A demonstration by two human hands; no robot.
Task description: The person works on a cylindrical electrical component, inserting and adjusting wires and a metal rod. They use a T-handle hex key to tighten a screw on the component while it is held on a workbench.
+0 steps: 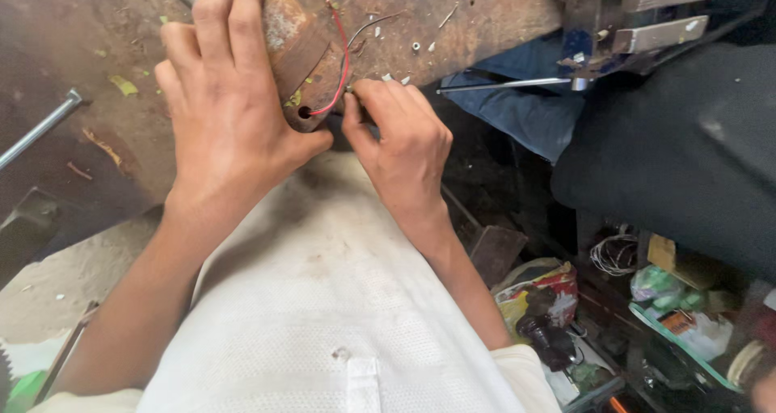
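Left hand (226, 114) grips a rusty metal casing (303, 53) on the bench (105, 33); right hand (400, 142) fingers pinch its red wire (343, 65) at the hole.

A rusty brown, rounded metal casing (301, 53) is lying tilted at the near edge of the tabletop (97, 33), a dark round hole showing at its near end. A thin red wire (343, 65) is curving down its right side, possibly entering that hole.
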